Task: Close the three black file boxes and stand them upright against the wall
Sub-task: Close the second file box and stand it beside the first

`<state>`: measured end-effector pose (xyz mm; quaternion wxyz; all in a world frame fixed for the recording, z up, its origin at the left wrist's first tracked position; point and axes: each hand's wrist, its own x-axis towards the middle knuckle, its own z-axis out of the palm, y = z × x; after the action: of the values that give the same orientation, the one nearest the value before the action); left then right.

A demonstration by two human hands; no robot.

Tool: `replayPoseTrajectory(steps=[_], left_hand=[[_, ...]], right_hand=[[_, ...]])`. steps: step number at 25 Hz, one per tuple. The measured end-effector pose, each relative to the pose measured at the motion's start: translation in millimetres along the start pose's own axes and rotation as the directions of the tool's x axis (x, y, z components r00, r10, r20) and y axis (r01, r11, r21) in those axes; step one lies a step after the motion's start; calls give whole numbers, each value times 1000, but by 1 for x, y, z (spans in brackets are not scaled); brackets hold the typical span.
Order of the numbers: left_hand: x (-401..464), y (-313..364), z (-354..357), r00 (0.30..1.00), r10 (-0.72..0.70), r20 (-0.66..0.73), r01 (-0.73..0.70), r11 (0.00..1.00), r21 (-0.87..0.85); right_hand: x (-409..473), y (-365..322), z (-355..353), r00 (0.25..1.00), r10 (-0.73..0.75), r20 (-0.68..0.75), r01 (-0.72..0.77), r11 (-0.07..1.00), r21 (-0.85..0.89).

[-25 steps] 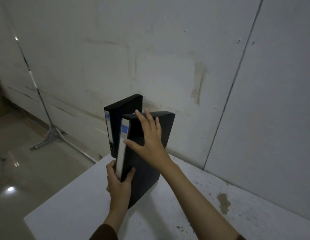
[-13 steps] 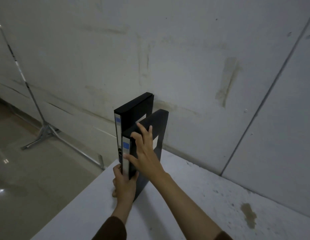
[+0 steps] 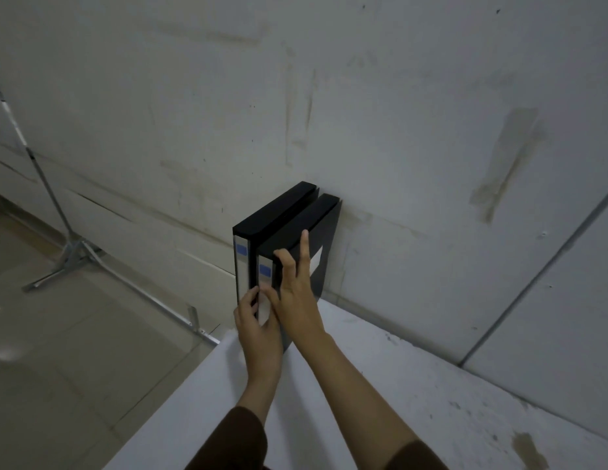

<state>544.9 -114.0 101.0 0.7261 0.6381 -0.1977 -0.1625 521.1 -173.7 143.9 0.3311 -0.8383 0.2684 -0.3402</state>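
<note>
Two black file boxes stand upright side by side on the white table [image 3: 380, 385], their far ends at the wall [image 3: 329, 96]. The left file box [image 3: 272, 212] shows a silver spine with a blue label. The right file box [image 3: 306, 220] sits tight against it, shut. My left hand [image 3: 258, 329] grips the lower spine of the right box, thumb on the seam between the spines. My right hand [image 3: 296, 290] lies flat on the right box's outer face, fingers spread and pointing up. A third box is not in view.
A metal stand [image 3: 63, 252] with long floor legs is on the tiled floor [image 3: 75, 351] to the left, below the table's left edge. Stains mark the table at the right [image 3: 530, 449].
The right box has gone from tilted and apart to upright, pushed back against the wall and pressed beside the left box. Both hands moved forward with it.
</note>
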Motion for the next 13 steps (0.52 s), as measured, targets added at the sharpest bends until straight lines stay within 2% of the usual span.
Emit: replayPoseTrajectory(steps=[2, 6, 13], left_hand=[[3, -4, 6, 998, -8, 59, 14, 994, -105], [13, -12, 7, 976, -101, 195, 153, 949, -275], [15, -14, 9, 978, -62, 200, 113, 961, -253]], right_hand=[[10, 1, 8, 999, 6, -35, -5, 1000, 20], [23, 6, 17, 998, 37, -53, -34, 998, 47], [24, 12, 20, 996, 13, -88, -8, 998, 57]])
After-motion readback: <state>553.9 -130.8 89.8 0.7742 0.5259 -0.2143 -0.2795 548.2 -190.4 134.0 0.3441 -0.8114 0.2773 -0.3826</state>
